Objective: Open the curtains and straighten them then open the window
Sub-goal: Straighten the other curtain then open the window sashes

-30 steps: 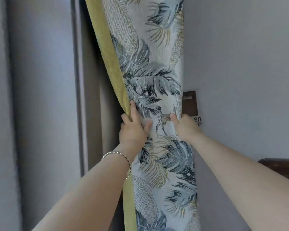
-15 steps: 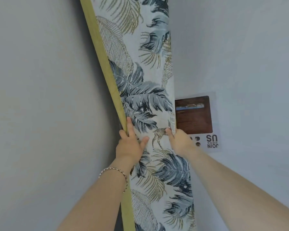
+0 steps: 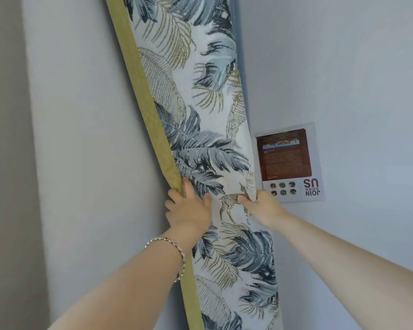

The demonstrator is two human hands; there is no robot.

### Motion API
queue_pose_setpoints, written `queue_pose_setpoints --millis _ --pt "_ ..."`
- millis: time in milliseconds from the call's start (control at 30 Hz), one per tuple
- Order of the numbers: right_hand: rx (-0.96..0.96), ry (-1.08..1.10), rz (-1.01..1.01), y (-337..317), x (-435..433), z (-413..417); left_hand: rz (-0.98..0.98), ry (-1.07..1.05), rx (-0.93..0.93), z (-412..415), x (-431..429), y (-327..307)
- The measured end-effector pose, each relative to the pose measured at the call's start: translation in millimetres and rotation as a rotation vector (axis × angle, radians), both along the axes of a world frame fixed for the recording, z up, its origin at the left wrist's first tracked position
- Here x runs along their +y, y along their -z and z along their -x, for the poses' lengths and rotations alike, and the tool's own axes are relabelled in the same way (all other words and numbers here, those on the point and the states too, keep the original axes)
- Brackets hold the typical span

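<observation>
A gathered curtain (image 3: 196, 120) with grey and gold leaves on pale cloth and an olive-green left border hangs bunched in the room corner. My left hand (image 3: 188, 208), with a silver bracelet on its wrist, grips the green edge at mid height. My right hand (image 3: 260, 206) holds the curtain's right fold at the same height, fingers wrapped behind the cloth. The window is not in view.
Pale grey walls meet behind the curtain. A brown and white notice (image 3: 289, 163) reading "JOIN US", upside down, is fixed to the right wall just beside my right hand. A darker wall strip (image 3: 3, 163) runs down the far left.
The curtain bundle has shifted right into the corner with both hands on it. The dark window frame at left has left view, and the wall notice is now fully exposed.
</observation>
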State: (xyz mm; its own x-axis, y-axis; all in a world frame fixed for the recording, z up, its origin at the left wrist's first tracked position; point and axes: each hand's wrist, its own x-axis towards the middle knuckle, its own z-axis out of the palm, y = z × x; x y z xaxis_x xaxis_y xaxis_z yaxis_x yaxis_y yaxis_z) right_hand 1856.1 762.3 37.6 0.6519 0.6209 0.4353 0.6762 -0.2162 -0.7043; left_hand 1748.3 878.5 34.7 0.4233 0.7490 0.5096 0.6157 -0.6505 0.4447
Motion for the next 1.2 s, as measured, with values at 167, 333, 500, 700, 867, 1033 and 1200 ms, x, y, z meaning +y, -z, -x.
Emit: queue_pose_setpoints --millis 167,333,500,700,867,1033,1200 --pt "0.081 -0.087 -0.138 -8 -37 77 -0.475 -0.012 -0.193 80 -35 -29" --pt "-0.016 -0.057 -0.270 -20 -52 141 -0.682 0.235 -0.376 142 -66 -80" --pt "-0.060 -0.205 -0.274 -13 -47 200 -0.528 0.193 -0.363 169 -73 -138" --pt "-0.045 -0.261 -0.332 -11 -21 216 -0.449 0.095 -0.208 166 -59 -161" --pt "-0.193 -0.124 -0.255 -27 -9 184 -0.545 0.104 -0.151 140 -41 -146" --pt "-0.350 -0.016 -0.212 -38 5 138 -0.586 0.060 -0.124 98 -23 -146" --pt "-0.381 -0.017 -0.221 -48 29 61 -0.624 0.003 -0.154 22 -6 -159"
